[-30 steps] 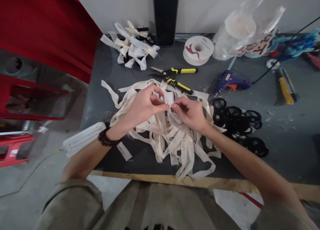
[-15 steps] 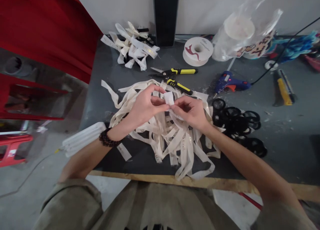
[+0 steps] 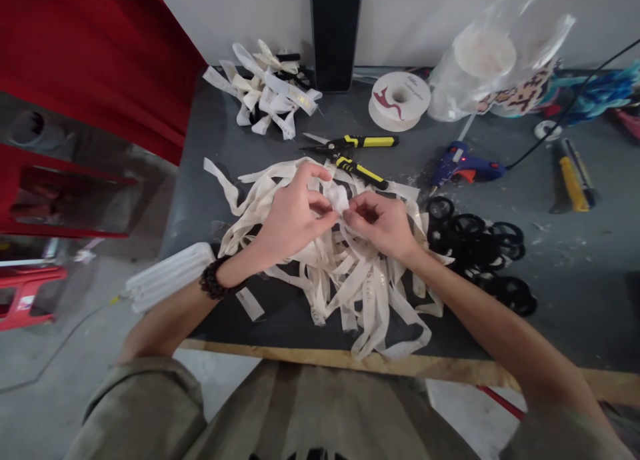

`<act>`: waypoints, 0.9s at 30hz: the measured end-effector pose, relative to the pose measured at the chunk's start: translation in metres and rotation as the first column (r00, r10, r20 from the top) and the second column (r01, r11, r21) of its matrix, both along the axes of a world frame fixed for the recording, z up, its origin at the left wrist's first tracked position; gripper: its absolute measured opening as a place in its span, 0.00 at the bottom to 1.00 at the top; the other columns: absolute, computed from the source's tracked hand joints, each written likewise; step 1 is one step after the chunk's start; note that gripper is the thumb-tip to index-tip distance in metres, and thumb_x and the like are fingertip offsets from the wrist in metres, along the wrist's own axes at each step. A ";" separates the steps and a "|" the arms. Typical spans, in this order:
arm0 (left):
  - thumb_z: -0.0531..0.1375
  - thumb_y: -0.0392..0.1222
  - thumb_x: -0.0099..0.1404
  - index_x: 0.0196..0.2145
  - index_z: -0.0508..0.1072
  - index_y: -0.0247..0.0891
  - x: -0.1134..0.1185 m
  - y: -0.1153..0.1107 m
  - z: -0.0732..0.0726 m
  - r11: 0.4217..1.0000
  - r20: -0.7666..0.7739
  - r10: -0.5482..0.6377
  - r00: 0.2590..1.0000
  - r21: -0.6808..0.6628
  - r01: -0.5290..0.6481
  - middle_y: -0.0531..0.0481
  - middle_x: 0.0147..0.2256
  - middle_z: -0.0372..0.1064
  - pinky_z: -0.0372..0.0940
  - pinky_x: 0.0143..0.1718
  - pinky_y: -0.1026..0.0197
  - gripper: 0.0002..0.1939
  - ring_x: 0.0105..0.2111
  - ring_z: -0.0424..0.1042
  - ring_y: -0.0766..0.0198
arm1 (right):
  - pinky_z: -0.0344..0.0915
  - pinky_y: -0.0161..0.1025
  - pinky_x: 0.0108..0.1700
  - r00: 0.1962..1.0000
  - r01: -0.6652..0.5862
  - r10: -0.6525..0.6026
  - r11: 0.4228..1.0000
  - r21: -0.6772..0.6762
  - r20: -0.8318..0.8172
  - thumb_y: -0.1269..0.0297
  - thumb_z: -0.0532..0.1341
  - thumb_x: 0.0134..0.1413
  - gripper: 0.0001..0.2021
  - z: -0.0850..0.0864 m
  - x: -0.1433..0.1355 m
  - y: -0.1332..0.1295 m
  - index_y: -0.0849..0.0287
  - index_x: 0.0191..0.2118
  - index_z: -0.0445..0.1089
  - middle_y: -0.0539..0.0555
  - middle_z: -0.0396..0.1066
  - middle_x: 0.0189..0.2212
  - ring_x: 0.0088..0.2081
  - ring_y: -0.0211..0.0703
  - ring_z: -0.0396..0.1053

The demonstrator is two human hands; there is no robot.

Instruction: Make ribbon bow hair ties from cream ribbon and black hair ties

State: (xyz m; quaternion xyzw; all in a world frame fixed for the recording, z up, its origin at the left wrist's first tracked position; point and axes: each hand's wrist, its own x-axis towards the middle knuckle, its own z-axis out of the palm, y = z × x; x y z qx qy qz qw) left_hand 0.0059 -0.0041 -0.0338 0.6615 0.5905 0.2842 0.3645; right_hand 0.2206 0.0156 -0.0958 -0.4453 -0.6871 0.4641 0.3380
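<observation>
Between my two hands is a piece of white ribbon [image 3: 339,198], bent into a small loop. My left hand [image 3: 295,213] pinches its left side between thumb and fingers. From the right, my right hand [image 3: 383,221] grips it at the fingertips, the other fingers curled. Beneath both hands spreads a loose pile of cream ribbon strips [image 3: 320,273], some with printed lettering. Yellow-and-black snips [image 3: 360,157] lie with blades apart just beyond my hands. A short cut ribbon piece [image 3: 249,304] rests near my left wrist.
Black hair ties [image 3: 477,247] are heaped right of the ribbons, below a blue glue gun [image 3: 467,165] with a cord. A ribbon spool [image 3: 400,101], a yellow cutter [image 3: 575,177] and a plastic-wrapped roll [image 3: 473,67] stand beyond. Finished bows [image 3: 270,93] pile at back left.
The ribbon piece between my fingers was flatter and upright; now it is curled into a loop. My hands stay nearly in place, and the view has shifted slightly.
</observation>
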 end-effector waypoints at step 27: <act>0.73 0.38 0.62 0.70 0.59 0.47 -0.010 0.007 -0.018 0.987 0.243 -0.035 0.969 -0.146 0.072 0.55 0.32 0.78 0.75 0.35 0.54 0.43 0.33 0.82 0.56 | 0.59 0.37 0.32 0.997 -0.079 0.080 0.996 -0.043 0.006 0.51 0.64 0.67 0.14 0.000 0.001 0.000 0.56 0.38 0.73 0.47 0.71 0.25 0.26 0.36 0.63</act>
